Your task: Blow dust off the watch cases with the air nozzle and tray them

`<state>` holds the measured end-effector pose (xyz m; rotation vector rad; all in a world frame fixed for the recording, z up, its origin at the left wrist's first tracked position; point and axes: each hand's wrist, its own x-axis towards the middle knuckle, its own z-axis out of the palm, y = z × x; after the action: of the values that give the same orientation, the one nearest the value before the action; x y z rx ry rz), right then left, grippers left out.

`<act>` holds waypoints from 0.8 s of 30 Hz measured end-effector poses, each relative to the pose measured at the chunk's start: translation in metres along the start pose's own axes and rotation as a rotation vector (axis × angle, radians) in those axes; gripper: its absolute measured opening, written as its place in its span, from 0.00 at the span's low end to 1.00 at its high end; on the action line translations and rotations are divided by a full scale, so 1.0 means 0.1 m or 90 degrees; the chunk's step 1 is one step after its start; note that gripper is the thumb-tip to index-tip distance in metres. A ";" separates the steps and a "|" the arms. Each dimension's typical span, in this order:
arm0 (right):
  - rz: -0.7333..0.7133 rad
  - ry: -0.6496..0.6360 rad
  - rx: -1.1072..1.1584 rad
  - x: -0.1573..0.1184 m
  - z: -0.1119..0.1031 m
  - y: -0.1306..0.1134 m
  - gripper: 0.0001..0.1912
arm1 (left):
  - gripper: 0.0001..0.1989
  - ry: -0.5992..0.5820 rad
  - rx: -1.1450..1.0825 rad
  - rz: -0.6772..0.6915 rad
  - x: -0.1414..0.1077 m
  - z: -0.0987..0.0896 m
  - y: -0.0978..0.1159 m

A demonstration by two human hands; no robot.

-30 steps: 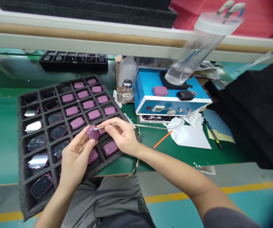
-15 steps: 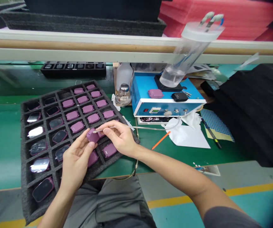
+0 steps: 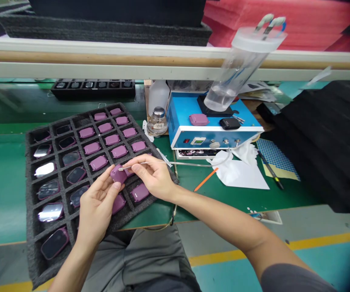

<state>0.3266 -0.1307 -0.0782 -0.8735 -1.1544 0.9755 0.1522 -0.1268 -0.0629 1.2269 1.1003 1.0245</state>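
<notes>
My left hand (image 3: 97,202) is closed around a purple watch case (image 3: 117,175), holding it up over the foam tray (image 3: 30,227). Between the thumb and fingers of my right hand (image 3: 153,176) is a thin dispensing tube (image 3: 187,164) with a small pale tip. That tip meets the upper face of the case, or is just above it. The dark grey tray sits tilted under both hands. Purple watch cases (image 3: 98,163) fill its right-hand compartments, and dark or glossy watch screens in purple frames (image 3: 54,243) lie in the left ones.
A blue dispenser box (image 3: 215,136) carries a tilted clear cylinder (image 3: 232,77) of liquid. Beside it stand a glass bottle (image 3: 157,122) and a white plastic bottle (image 3: 159,97). White paper (image 3: 248,176), an orange stick (image 3: 205,179) and a pen (image 3: 270,170) lie rightward. Black foam (image 3: 329,150) is stacked at far right.
The view shifts very slightly. Both hands, the watch case and the tube keep almost the same position.
</notes>
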 end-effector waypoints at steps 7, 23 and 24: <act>0.005 0.002 0.012 0.00 0.00 0.00 0.15 | 0.28 0.001 0.003 0.015 0.01 -0.01 -0.03; -0.008 -0.002 0.026 0.00 0.00 0.02 0.10 | 0.26 -0.001 -0.015 0.023 0.02 -0.01 -0.03; -0.008 -0.002 0.026 0.00 0.00 0.02 0.10 | 0.26 0.000 -0.016 0.023 0.02 0.00 -0.03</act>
<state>0.3265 -0.1301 -0.0798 -0.8315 -1.1382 0.9869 0.1523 -0.1250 -0.0662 1.2310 1.0659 1.0624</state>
